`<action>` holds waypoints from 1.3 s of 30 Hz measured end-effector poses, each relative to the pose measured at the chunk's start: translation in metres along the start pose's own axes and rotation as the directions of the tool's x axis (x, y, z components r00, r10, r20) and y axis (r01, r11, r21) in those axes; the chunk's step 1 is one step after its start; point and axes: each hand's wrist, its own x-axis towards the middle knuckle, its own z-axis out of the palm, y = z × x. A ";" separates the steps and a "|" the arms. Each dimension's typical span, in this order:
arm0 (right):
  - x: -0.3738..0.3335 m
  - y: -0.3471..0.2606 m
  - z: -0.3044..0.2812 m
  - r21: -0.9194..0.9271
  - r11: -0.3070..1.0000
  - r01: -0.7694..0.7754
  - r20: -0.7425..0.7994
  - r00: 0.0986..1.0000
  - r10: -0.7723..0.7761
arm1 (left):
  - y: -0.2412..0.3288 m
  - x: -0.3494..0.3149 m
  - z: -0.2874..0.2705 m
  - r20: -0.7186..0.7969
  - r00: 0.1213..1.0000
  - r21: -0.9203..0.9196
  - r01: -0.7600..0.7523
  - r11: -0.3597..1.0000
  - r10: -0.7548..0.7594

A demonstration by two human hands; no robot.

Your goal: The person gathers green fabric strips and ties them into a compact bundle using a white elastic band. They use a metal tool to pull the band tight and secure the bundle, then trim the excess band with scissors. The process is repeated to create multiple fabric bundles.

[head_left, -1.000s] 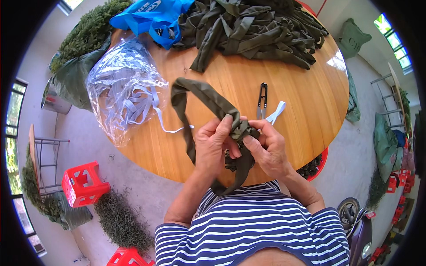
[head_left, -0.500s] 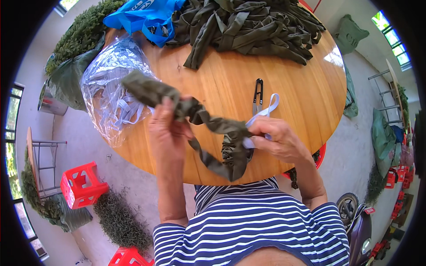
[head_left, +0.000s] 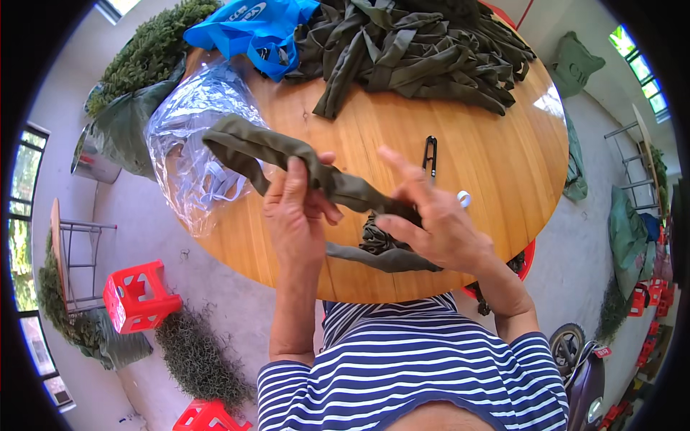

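Observation:
My left hand (head_left: 298, 208) is closed on a long olive-green fabric strip (head_left: 266, 144), which looks like a sewn tube and loops out past my fingers to the left. The strip runs across to my right hand (head_left: 445, 226), whose fingers are spread, with the thumb against the cloth. A gathered, ruched part (head_left: 375, 237) bunches beneath the right hand, and a flatter length hangs below it. Beyond the right hand lie black thread snips (head_left: 430, 154), partly covered by it. A small loop of white elastic band (head_left: 463, 198) shows beside that hand; its other end is hidden.
A heap of olive fabric strips (head_left: 417, 65) covers the far side of the round wooden table (head_left: 517, 158). A blue bag (head_left: 244, 32) and a clear plastic bag (head_left: 194, 136) with white bands inside sit at the left. Red stools (head_left: 136, 296) stand on the floor.
My right hand has loosened from a pinch on the strip and white band, its fingers now spread. The left hand still grips the strip, whose left part now opens into a loop.

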 end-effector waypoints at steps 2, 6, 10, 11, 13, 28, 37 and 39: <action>0.002 0.009 0.012 0.088 0.996 0.007 0.108 0.994 -0.017 | -0.006 -0.010 0.008 0.006 0.998 0.118 0.055 0.991 -0.056; 0.001 0.010 0.015 0.182 0.983 0.015 0.092 0.995 -0.032 | -0.028 -0.039 -0.001 0.160 0.933 0.204 0.290 0.935 -0.324; -0.008 0.011 0.003 0.146 0.989 -0.015 0.116 0.993 -0.003 | -0.003 -0.011 -0.006 -0.009 0.987 0.017 0.161 0.987 -0.161; -0.011 0.010 0.001 0.127 0.992 0.000 0.113 0.993 -0.014 | -0.004 -0.001 -0.015 0.013 0.987 -0.016 0.160 0.987 -0.160; -0.013 0.007 0.003 0.133 0.991 -0.009 0.084 0.996 -0.003 | -0.005 0.013 -0.029 0.058 0.986 -0.078 0.159 0.984 -0.155; -0.034 0.014 -0.039 0.021 0.946 -0.325 0.458 0.844 0.280 | 0.003 0.003 -0.024 0.038 0.985 -0.003 0.169 0.986 -0.169; -0.006 0.018 0.004 -0.063 0.991 0.116 0.011 0.993 -0.116 | -0.034 -0.021 0.011 0.130 0.919 0.201 0.343 0.918 -0.372; -0.010 0.020 0.000 0.045 0.999 0.012 0.049 0.999 -0.014 | -0.029 -0.020 0.006 0.185 0.903 0.231 0.344 0.910 -0.388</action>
